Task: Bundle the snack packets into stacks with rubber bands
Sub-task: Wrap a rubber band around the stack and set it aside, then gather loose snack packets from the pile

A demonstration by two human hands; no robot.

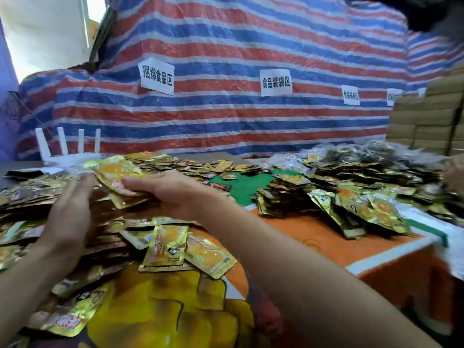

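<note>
Our right hand (164,194) grips a small stack of gold snack packets (118,178), thumb on top, over the loose heap (165,249) on the surface (331,249). Our left hand (72,204) is flat, fingers straight, by the stack's left edge.

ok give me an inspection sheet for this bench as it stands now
surface: table cloth, orange with green and white patches, mostly buried
job's things: loose snack packets heaped at left, back and right, none visibly banded; held packets, a small gold bunch
clutter: white router with four aerials, back left
hands: left hand flat, fingers straight, against the heap on the left; right hand grips the held packets, thumb on top
cables: nothing seen
surroundings: striped tarp with paper labels; stacked cartons at right
</note>
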